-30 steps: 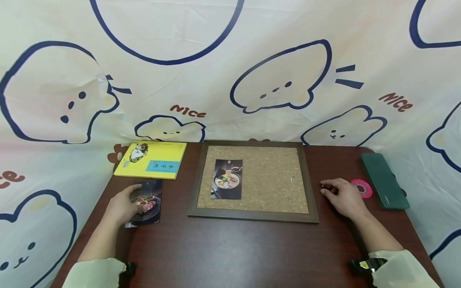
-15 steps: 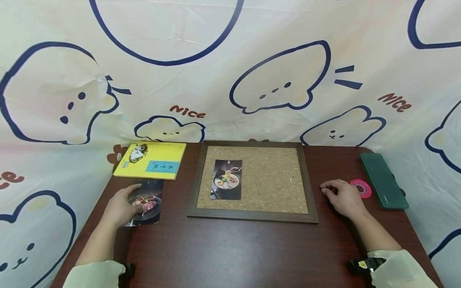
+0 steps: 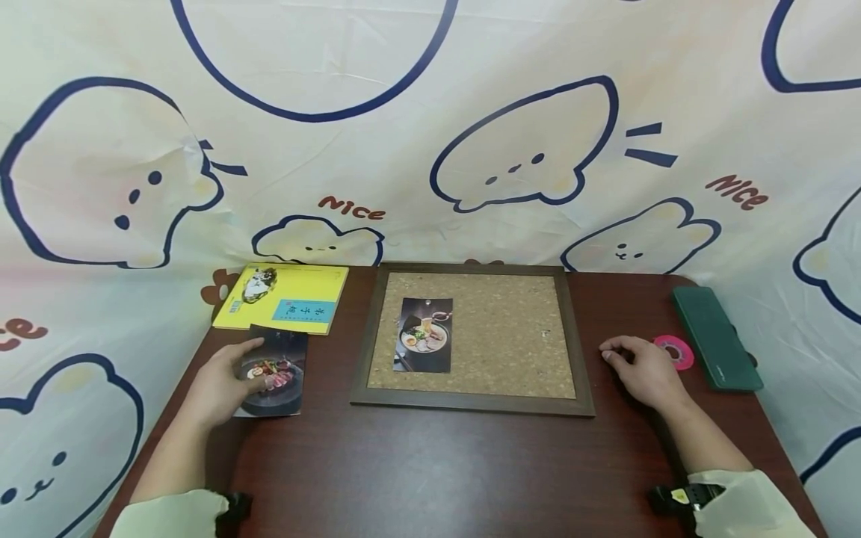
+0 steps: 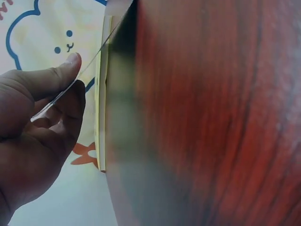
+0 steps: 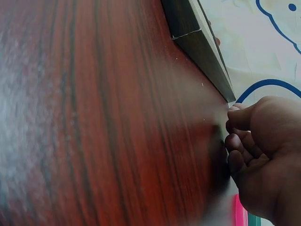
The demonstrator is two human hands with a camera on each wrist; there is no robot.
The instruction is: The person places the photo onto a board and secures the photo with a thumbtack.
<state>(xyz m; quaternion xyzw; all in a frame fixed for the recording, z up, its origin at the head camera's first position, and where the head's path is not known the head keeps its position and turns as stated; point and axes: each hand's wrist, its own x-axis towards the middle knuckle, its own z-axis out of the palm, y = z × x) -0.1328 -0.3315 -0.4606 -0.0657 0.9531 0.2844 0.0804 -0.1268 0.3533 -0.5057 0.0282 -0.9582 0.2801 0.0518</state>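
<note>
Over the dark-red wood-grain counter [image 3: 430, 471], the left hand [image 3: 218, 385] is pinching a dark, rectangular food photo [image 3: 282, 377] near the thin yellow book [image 3: 289, 294], light pressure ideally preventing creases, while the right hand [image 3: 642, 370] is resting loosely curled.

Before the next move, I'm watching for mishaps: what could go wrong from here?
Held by one side, the photo in the left hand could bend or slip. Its far edge overlaps the yellow book in the head view, so it might catch there. The pink ring close beside the right hand could get nudged.
</note>
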